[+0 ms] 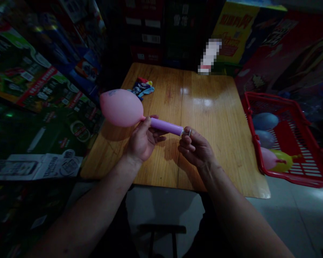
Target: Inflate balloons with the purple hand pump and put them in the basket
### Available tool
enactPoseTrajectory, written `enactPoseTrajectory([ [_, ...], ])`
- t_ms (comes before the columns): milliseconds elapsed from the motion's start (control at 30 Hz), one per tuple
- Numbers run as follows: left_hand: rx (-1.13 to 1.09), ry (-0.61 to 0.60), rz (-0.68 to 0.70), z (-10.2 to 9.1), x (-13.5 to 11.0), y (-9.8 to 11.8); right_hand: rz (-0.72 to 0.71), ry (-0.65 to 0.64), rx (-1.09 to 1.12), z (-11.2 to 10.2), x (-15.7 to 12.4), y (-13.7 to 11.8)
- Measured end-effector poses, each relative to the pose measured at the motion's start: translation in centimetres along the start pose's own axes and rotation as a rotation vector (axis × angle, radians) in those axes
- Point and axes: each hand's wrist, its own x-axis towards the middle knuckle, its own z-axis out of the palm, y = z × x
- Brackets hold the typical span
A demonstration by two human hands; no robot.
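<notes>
A pink balloon [122,108], swollen with air, sits on the nozzle end of a purple hand pump [167,126] above the wooden table. My left hand [143,139] grips the balloon's neck and the pump's nozzle end, thumb on top. At the other end of the pump, my right hand [195,145] has its fingers closed round the handle, which appears pushed in close to the barrel. Behind the balloon lies a small pile of uninflated balloons [143,87] in red, blue and yellow.
The wooden table [212,114] stands in front of me. To its right is a red basket [307,150] holding several inflated balloons, among them a blue balloon [266,121] and a yellow balloon [284,161]. Stacked drink cartons [51,86] line the left side; more boxes stand behind.
</notes>
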Motion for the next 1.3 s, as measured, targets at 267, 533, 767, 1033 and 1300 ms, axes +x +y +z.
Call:
enactPoseTrajectory([
  [267,0.014,-0.028,0.012,0.2,0.3,-0.1,-0.008,0.104,0.035,0.0,0.4,-0.4],
  [533,0.068,-0.033,0.041,0.4,0.1,-0.3,0.022,0.148,0.086,-0.4,0.4,-0.1],
  [767,0.107,-0.012,0.064,0.4,0.1,-0.7,-0.076,0.169,-0.254,-0.7,1.2,1.1],
  [1033,-0.06,0.241,0.219,-1.9,2.5,3.4,-0.164,0.297,-0.408,-1.6,1.1,0.0],
  [1300,-0.071,0.233,-0.025,-1.7,1.8,3.9,-0.403,0.621,-0.632,-3.6,1.6,-2.5],
])
